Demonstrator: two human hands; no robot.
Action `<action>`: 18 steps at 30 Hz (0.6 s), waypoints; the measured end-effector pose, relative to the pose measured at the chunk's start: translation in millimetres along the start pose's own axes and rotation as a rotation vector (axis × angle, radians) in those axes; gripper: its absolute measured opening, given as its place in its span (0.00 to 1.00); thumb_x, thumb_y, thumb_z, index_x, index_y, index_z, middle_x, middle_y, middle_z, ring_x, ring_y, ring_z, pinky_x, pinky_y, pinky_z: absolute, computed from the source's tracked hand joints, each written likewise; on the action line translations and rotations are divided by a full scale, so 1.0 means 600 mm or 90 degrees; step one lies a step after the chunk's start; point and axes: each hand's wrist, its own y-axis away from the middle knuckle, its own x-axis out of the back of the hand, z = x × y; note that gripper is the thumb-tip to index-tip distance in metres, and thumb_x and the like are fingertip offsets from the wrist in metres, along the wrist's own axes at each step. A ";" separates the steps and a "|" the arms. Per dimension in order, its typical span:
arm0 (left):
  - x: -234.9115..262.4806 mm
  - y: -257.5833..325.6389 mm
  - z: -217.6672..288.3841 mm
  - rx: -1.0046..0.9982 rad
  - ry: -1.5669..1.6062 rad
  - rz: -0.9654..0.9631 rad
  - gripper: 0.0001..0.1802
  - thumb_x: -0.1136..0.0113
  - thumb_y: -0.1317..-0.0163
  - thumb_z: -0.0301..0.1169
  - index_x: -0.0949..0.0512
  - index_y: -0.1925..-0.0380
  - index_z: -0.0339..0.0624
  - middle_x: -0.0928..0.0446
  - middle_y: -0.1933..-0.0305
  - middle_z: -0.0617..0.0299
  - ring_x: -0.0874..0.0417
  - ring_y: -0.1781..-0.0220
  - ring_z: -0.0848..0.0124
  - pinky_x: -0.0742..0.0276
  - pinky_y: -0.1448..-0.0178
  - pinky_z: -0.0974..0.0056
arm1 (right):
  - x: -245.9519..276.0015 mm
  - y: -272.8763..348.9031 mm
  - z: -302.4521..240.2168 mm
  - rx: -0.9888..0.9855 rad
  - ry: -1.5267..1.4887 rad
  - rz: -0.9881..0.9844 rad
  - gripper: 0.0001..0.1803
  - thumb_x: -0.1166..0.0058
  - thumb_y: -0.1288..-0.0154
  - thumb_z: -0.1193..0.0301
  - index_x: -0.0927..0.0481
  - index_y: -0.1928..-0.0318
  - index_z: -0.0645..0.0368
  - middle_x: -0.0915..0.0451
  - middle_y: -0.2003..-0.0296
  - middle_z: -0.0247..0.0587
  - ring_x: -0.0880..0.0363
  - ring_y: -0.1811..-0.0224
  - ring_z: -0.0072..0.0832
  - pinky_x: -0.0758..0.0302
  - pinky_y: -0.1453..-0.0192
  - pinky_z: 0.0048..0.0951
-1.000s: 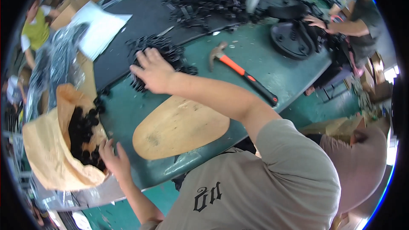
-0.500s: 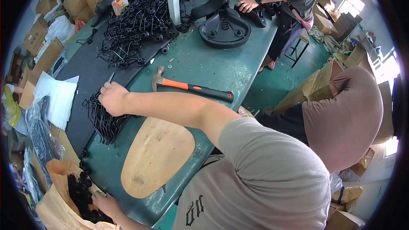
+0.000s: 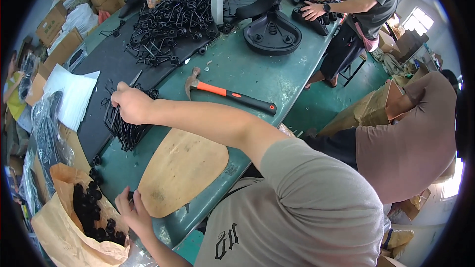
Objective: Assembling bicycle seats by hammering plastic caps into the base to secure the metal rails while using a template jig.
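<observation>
My right hand (image 3: pixel 132 105) reaches across to a bundle of bent black wire rods (image 3: pixel 126 136). Its fingers are closed on one of the rods, though the fingertips are partly hidden. Beside it, a thin grey pointed rod (image 3: pixel 136 76) sticks out past the bundle. At the lower left, my left hand (image 3: pixel 132 212) pinches a small black part (image 3: pixel 130 195) between thumb and fingers. It is above the rim of a brown paper bag (image 3: pixel 67 175) holding many small black plastic parts (image 3: pixel 89 207). A flat rounded wooden board (image 3: pixel 185 170) lies just right of this hand.
A claw hammer (image 3: pixel 232 97) lies beyond my right forearm. A heap of black wire pieces (image 3: pixel 168 24) fills the far table, beside a black saddle-shaped shell (image 3: pixel 272 34). One co-worker (image 3: pixel 371 0) handles black parts; another person (image 3: pixel 405 143) bends over a bag at right.
My left hand has risen out of the paper bag with a small black part. My right hand stays at the rods, lifting one slightly. The view has shifted a little.
</observation>
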 end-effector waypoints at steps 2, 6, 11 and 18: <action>-0.025 -0.004 0.016 0.041 0.185 0.026 0.14 0.36 0.25 0.24 0.20 0.43 0.32 0.22 0.51 0.56 0.16 0.54 0.69 0.16 0.53 0.66 | 0.030 0.044 -0.034 0.060 -0.040 0.070 0.12 0.41 0.42 0.83 0.18 0.57 0.59 0.23 0.55 0.52 0.19 0.53 0.53 0.19 0.47 0.46; -0.047 -0.001 0.046 0.134 0.485 0.035 0.09 0.40 0.23 0.22 0.23 0.46 0.33 0.22 0.54 0.60 0.17 0.57 0.73 0.16 0.51 0.67 | 0.090 0.185 -0.069 0.083 -0.087 0.100 0.10 0.38 0.40 0.82 0.19 0.58 0.59 0.26 0.60 0.46 0.22 0.58 0.43 0.22 0.53 0.39; -0.090 0.009 0.099 0.196 0.587 -0.145 0.08 0.36 0.26 0.21 0.25 0.52 0.35 0.19 0.58 0.60 0.16 0.63 0.75 0.16 0.59 0.70 | 0.091 0.384 -0.084 -0.223 -0.112 -0.037 0.06 0.39 0.41 0.79 0.18 0.61 0.62 0.25 0.59 0.50 0.22 0.53 0.49 0.22 0.46 0.44; -0.147 0.021 0.158 0.205 0.599 -0.313 0.09 0.33 0.25 0.26 0.25 0.55 0.36 0.18 0.60 0.61 0.15 0.64 0.76 0.17 0.61 0.71 | 0.160 0.424 -0.172 -0.099 -0.121 -0.065 0.21 0.35 0.41 0.80 0.18 0.45 0.63 0.19 0.49 0.51 0.18 0.42 0.50 0.18 0.42 0.43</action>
